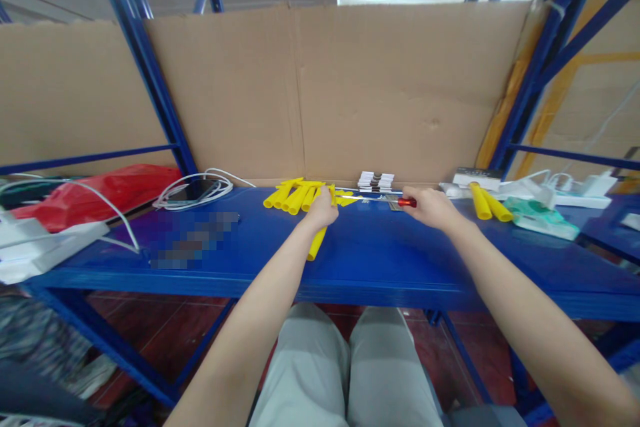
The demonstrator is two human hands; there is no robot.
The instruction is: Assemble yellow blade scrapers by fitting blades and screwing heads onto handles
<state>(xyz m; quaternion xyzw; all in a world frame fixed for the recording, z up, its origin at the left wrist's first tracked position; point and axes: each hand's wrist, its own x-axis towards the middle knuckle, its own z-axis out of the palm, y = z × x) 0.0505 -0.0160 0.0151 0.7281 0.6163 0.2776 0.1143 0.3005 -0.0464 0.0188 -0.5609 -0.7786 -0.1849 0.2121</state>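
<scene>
My left hand (324,209) is closed around a yellow tapered tube (317,247), whose lower end sticks out below the fist. My right hand (429,207) grips the red handle of a screwdriver (407,202). Its long thin shaft points left toward the left hand and the yellow piece there; whether the tip touches is too small to tell. Several more yellow tubes (290,199) lie in a row just left of my left hand. Behind the shaft stand small white stacked pieces (375,181), and a small flat metallic piece lies under the shaft near the handle.
The blue table (370,260) has a cardboard panel (350,93) behind it. Two yellow tubes (481,201), a green-and-white plastic bag (543,219) and a power strip (583,200) sit right. Coiled white cable (173,195) and a red bag (110,193) lie left.
</scene>
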